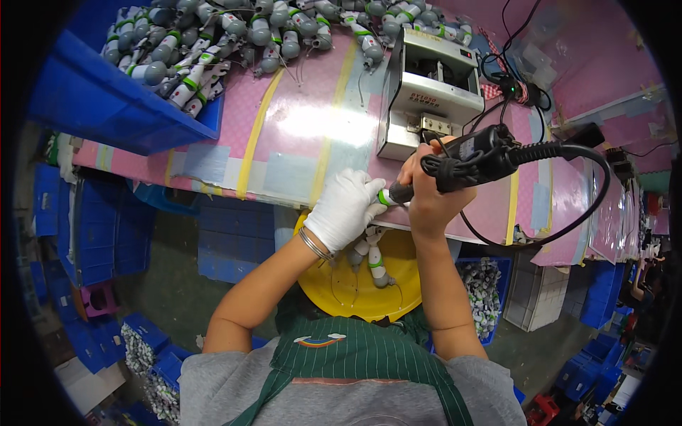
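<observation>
Your left hand (346, 206) wears a white fabric glove, with thin silver bangles at the wrist; your right hand (426, 195) is bare. You have on a grey short-sleeved shirt under a dark green apron with fine pale pinstripes and a small emblem

L hand (346, 207): white glove, fingers curled shut in a pinch, bangles at wrist, forearm bare, angled up-right | R hand (425, 186): bare, fisted tight in a grip, forearm near vertical | hands touching at fingertips, both arms enter from lower edge
</observation>
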### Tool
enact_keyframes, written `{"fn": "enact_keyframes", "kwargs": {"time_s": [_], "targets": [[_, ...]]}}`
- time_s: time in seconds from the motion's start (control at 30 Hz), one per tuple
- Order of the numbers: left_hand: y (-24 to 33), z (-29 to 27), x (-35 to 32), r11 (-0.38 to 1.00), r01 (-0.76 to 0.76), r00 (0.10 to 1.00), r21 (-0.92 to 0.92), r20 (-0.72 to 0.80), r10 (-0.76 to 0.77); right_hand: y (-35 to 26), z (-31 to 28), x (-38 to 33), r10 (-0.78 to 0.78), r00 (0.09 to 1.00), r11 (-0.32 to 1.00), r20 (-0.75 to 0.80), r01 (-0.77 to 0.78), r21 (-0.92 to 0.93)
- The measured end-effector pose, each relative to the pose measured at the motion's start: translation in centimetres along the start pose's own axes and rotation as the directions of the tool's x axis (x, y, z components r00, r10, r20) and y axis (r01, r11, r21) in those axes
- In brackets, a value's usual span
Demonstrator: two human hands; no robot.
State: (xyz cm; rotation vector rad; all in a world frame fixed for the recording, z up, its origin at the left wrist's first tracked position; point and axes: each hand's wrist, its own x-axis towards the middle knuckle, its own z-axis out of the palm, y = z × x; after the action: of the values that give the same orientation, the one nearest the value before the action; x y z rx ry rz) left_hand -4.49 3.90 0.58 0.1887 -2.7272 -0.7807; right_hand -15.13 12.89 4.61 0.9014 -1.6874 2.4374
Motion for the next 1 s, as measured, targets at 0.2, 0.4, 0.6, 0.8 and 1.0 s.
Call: {"fn": "enact_keyframes", "kwargs": {"time_s": [0.2, 0.4, 0.6, 0.8, 1.0], "targets": [[0.1, -3.0, -1.6, 0.984, -0.015, 0.965, -0.178, 0.256, 0.061, -3.8, -1.7, 1.3, 0.114, 0.991, 0.979, 0.07, -0.124, 0.16], [-12.1, -8.1, 9.1, 0.888, 0.393, 0.771, 0.24, -0.612, -0.175, -5.6, -1.4, 7.8, -0.067, 0.998, 0.992, -0.012, 0.068, 0.106], [-17.3, -7.4, 15.9, 0.548, 0.82, 0.494, 0.165, -0.687, -0.534, -4.1, -0.2, 9.0, -0.167, 0.985, 0.985, -0.045, 0.168, 0.031], [-17.0, -6.6, 11.8, 0.784, 0.604, 0.734, 0.143, -0.484, -0.476, -2.9, -0.1, 8.2, -0.132, 0.991, 0.991, 0.001, 0.132, 0.001], [-9.9, -7.3, 3.3, 0.853, 0.515, 0.787, -0.083, -0.348, -0.509, -3.5, -0.2, 8.1, -0.066, 0.998, 0.998, 0.021, 0.065, 0.024]]}}
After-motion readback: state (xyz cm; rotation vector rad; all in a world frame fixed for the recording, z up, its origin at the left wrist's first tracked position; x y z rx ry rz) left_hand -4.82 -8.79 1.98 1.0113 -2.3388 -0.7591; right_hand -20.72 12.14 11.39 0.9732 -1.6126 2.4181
